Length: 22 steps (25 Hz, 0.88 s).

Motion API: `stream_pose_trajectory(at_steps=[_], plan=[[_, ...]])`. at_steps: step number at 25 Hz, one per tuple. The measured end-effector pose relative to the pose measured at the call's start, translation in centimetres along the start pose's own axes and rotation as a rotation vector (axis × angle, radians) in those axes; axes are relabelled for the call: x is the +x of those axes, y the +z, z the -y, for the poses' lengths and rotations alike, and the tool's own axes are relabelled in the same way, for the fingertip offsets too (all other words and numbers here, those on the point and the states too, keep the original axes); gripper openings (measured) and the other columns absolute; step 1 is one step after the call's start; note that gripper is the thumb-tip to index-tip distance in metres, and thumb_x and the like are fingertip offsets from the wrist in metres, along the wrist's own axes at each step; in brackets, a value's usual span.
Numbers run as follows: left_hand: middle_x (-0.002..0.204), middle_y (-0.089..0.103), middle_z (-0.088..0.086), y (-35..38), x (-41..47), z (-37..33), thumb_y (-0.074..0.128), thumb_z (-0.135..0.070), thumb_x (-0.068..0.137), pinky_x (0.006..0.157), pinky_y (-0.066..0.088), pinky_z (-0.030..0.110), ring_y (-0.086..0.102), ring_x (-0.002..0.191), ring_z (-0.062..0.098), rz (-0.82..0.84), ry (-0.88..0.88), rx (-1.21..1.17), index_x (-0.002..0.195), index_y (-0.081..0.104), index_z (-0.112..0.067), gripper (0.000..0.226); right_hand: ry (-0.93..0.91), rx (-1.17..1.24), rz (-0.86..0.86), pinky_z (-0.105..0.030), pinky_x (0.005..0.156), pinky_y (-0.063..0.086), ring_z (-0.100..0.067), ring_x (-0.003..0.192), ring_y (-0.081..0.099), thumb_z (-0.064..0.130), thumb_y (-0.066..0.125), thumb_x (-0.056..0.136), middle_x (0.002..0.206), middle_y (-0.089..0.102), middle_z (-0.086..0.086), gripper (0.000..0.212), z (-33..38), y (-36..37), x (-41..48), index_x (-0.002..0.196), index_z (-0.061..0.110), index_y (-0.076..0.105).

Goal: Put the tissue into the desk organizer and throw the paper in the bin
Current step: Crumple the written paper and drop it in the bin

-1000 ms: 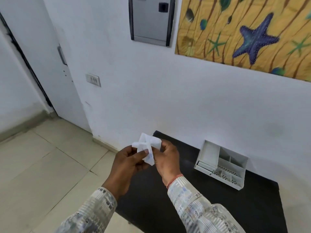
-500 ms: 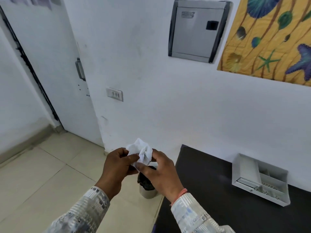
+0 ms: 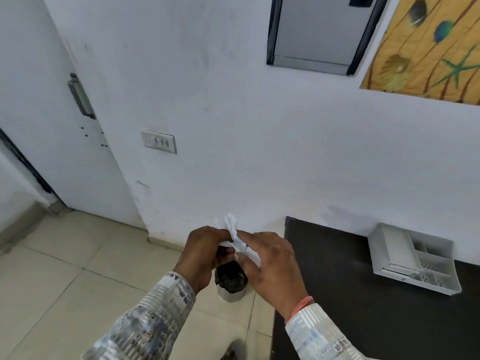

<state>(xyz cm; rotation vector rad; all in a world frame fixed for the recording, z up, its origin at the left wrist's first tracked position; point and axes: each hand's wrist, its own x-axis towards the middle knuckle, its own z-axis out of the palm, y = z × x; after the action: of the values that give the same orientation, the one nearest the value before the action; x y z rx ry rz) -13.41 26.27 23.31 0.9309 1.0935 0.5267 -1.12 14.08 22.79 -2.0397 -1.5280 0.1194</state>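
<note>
Paper (image 3: 235,239), white and crumpled, sat pinched between both hands above the floor. The left hand (image 3: 205,253) closed its fingers around the wad's left side, while the right hand (image 3: 270,263) gripped the other side with thumb and fingertips. Directly below them stood a small metal bin (image 3: 231,284) with a dark liner, on the tiled floor (image 3: 65,268) just beside the black desk (image 3: 363,307). A white desk organizer (image 3: 413,258) lay on the desk against the wall, well apart from the hands.
</note>
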Motion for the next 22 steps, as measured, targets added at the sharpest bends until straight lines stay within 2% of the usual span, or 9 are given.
stream_pose_trajectory(at_steps=[2,4,7,10,13,16,19,22], plan=[[0.071,0.074,0.011,0.8,3.0,-0.8,0.073,-0.009,0.089,0.057,0.054,0.034,0.065,0.056,0.022,0.043,-0.024,0.077,0.084,0.072,-0.005,0.006,0.084,0.037,-0.06,-0.042,0.104,0.052,-0.013,0.107,0.068,0.044,0.068,0.096,0.112,0.078,0.01,0.034,-2.2,1.8,2.6,0.13,0.038,0.072],[0.077,0.074,0.009,1.0,6.7,-1.4,0.075,-0.019,0.09,0.055,0.05,0.033,0.062,0.057,0.023,0.079,-0.027,0.109,0.089,0.07,-0.007,0.012,0.225,0.142,-0.068,-0.041,0.102,0.055,-0.011,0.107,0.069,0.04,0.071,0.097,0.114,0.079,0.01,0.027,-4.0,3.9,5.7,0.123,0.036,0.076],[0.086,0.075,0.007,0.7,12.6,-2.2,0.073,-0.043,0.095,0.058,0.052,0.036,0.065,0.067,0.027,0.106,-0.058,0.07,0.103,0.076,-0.006,0.039,0.524,0.527,-0.055,-0.038,0.097,0.06,-0.007,0.103,0.073,0.036,0.075,0.096,0.109,0.081,0.014,0.021,-6.5,7.1,10.0,0.115,0.032,0.081],[0.081,0.072,0.004,0.3,17.9,-1.4,0.07,-0.052,0.096,0.059,0.052,0.036,0.065,0.063,0.025,0.026,-0.139,0.068,0.099,0.075,-0.009,0.044,0.751,0.813,-0.087,-0.03,0.089,0.059,-0.011,0.101,0.076,0.027,0.076,0.095,0.103,0.083,0.01,0.016,-8.9,9.7,12.3,0.11,0.029,0.082],[0.078,0.072,0.003,-0.3,23.4,1.3,0.071,-0.046,0.096,0.059,0.053,0.035,0.065,0.061,0.022,-0.024,-0.22,0.128,0.097,0.075,-0.01,0.037,0.902,0.858,-0.126,-0.017,0.074,0.053,-0.012,0.093,0.075,0.022,0.076,0.095,0.099,0.083,0.004,0.012,-11.8,13.3,13.6,0.106,0.022,0.082],[0.077,0.07,0.004,-1.1,28.9,5.0,0.072,-0.038,0.098,0.057,0.052,0.033,0.064,0.059,0.022,-0.014,-0.279,0.215,0.096,0.074,-0.008,0.031,1.103,0.863,-0.143,-0.017,0.069,0.049,-0.012,0.085,0.071,0.017,0.079,0.092,0.094,0.08,0.003,0.009,-15.1,18.5,13.6,0.101,0.019,0.081],[0.077,0.069,0.005,-2.6,34.7,9.6,0.071,-0.035,0.099,0.057,0.051,0.031,0.062,0.058,0.022,-0.001,-0.339,0.295,0.095,0.073,-0.008,0.028,1.293,0.859,-0.116,-0.017,0.072,0.05,-0.011,0.085,0.072,0.015,0.084,0.088,0.094,0.081,0.002,0.012,-18.5,25.4,13.2,0.1,0.016,0.083],[0.077,0.068,0.005,-4.8,41.1,15.7,0.072,-0.035,0.098,0.057,0.049,0.03,0.061,0.058,0.021,0.013,-0.411,0.351,0.092,0.072,-0.01,0.026,1.475,0.834,-0.109,-0.027,0.079,0.058,-0.015,0.082,0.073,0.018,0.088,0.083,0.091,0.082,0.0,0.011,-22.4,33.9,13.0,0.091,0.022,0.082]])
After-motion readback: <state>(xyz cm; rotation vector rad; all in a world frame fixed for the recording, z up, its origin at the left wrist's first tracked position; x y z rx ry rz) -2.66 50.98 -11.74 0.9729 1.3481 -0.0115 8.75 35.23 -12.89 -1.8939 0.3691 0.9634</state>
